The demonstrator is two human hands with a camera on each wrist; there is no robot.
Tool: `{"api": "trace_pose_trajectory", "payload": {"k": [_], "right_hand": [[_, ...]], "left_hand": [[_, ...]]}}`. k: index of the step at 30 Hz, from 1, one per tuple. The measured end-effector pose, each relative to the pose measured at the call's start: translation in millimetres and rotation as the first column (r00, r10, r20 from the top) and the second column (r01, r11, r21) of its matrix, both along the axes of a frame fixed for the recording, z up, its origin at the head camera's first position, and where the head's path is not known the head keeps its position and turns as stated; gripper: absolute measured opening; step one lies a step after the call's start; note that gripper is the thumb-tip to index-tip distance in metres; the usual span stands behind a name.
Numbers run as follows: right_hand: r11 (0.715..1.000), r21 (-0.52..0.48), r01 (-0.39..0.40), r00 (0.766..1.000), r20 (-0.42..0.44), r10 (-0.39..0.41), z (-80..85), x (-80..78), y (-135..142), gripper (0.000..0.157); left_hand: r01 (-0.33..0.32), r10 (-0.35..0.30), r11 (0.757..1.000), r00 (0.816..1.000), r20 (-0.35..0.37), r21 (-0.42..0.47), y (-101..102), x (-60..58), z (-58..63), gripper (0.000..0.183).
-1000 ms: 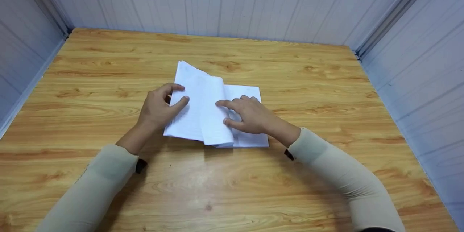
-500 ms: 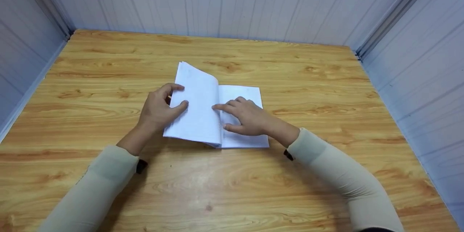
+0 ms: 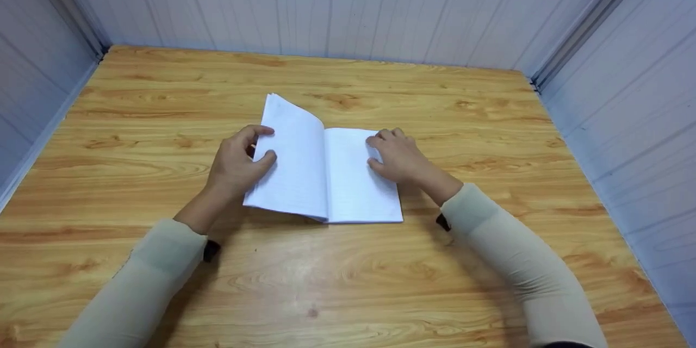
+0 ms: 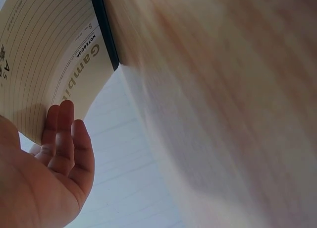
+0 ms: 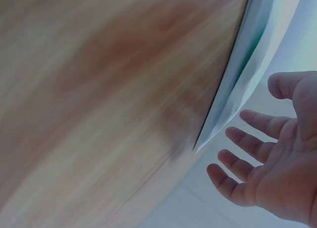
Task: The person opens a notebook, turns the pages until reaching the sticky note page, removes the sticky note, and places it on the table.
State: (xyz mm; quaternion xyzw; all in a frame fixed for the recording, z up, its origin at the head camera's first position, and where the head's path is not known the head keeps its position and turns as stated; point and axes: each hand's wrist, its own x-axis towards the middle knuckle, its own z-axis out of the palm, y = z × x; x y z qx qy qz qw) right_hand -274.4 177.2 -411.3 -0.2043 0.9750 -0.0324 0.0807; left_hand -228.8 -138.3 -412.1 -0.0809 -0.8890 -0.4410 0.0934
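A notebook [image 3: 296,168] lies open on the wooden table, its left side raised off the surface and its right page [image 3: 359,190] flat. My left hand [image 3: 234,163] grips the raised left edge, thumb on the page and fingers behind. In the left wrist view those fingers [image 4: 64,134] lie against the tan, lined cover [image 4: 54,54], printed with "NOTEBOOK" and "A5", beside a dark spine [image 4: 105,29]. Over the upper right edge of the right page is my right hand [image 3: 399,157], fingers slightly bent and spread, pinching nothing visible. The right wrist view shows the page edges [image 5: 247,64] near its fingertips.
The wood-grain table [image 3: 326,283] extends around the notebook on all sides. Pale panelled walls stand behind it [image 3: 304,5], at the left [image 3: 38,65] and at the right [image 3: 625,92].
A curled page has gone over to the left, leaving the right page flat and exposed. My right hand has moved from the middle fold to the right edge. The left hand keeps its hold.
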Motion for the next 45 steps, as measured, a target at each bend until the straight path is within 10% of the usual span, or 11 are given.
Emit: {"api": "trace_pose_trajectory", "payload": {"k": [12,45], "right_hand": [[0.995,0.058,0.083,0.991,0.101,-0.089,-4.4,-5.7,11.9,0.081],[0.995,-0.084,0.056,0.994,0.096,-0.047,-5.5,-6.7,9.9,0.08]], "left_hand": [[-0.003,0.003,1.0,1.0,0.011,0.006,0.7,2.0,1.0,0.037],[-0.003,0.003,1.0,1.0,0.009,-0.003,-0.5,0.1,-0.5,0.037]]}}
